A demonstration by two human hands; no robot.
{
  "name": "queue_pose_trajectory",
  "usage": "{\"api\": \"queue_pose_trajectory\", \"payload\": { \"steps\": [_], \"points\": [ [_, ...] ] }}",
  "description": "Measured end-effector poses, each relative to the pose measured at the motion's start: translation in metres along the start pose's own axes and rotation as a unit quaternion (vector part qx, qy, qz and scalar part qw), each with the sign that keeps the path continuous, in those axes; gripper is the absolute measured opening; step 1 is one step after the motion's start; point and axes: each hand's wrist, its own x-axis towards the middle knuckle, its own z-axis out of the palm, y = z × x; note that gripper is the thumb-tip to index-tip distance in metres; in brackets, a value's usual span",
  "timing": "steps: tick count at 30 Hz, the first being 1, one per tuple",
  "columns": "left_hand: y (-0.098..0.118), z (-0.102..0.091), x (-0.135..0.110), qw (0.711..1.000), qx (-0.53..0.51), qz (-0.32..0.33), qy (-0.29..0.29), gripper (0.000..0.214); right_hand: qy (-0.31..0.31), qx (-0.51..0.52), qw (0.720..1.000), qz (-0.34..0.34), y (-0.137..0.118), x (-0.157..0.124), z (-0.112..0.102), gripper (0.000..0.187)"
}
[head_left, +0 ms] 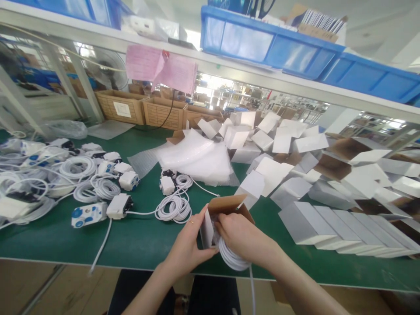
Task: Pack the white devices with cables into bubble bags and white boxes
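now left hand (187,248) pinches open box (219,210), right hand (243,238) closed round white cable coil (231,259).

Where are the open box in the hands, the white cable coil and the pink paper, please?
open box (226,204): head view, on its brown inner flap.
white cable coil (231,259): head view, on its lowest loops.
pink paper (144,63): head view, on its left sheet.

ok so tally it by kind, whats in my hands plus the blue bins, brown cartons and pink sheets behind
open box: 1
coiled cable: 1
blue bins: 3
brown cartons: 3
pink sheets: 2
total: 10
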Motion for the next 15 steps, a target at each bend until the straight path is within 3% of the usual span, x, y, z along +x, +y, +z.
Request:
{"api": "queue_pose_trajectory", "payload": {
  "steps": [2, 5, 7, 9, 13, 15],
  "points": [
    [-0.001, -0.006, 0.0, 1.0, 0.002, -0.008, 0.0, 0.097, 0.007, 0.011, 1.0, -0.008, 0.005, -0.006, -0.002, 0.02],
    [-0.002, -0.015, -0.001, 1.0, 0.01, -0.019, 0.005, 0.094, 0.118, 0.084, 0.989, -0.012, 0.006, -0.03, -0.006, 0.019],
    [-0.001, -0.019, -0.003, 1.0, 0.015, -0.023, 0.008, 0.093, 0.178, 0.116, 0.977, -0.036, 0.003, -0.047, -0.003, 0.039],
    [-0.001, -0.021, -0.004, 0.999, 0.017, -0.028, 0.01, 0.094, 0.188, 0.087, 0.976, -0.073, -0.003, -0.058, 0.005, 0.047],
    [0.0, -0.019, -0.005, 0.999, 0.018, -0.042, 0.017, 0.094, 0.215, 0.014, 0.97, -0.108, -0.008, -0.061, 0.02, 0.015],
    [-0.001, -0.018, -0.006, 0.998, 0.025, -0.047, 0.027, 0.095, 0.225, 0.005, 0.97, -0.094, -0.005, -0.06, 0.021, 0.015]
  ]
}}
